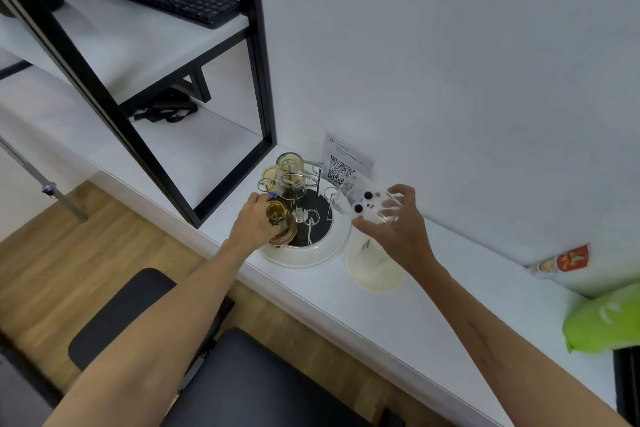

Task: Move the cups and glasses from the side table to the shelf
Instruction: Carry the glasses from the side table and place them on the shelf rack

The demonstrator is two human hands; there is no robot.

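**Both hands on glasses at the rack**

Left hand grips an amber glass at the rack's nine o'clock. Right hand grips a clear dotted glass at three o'clock. Rack stands on the white worktop, shelf at eleven o'clock.

Both hands forward: left hand curled in a grip, right hand fingers spread
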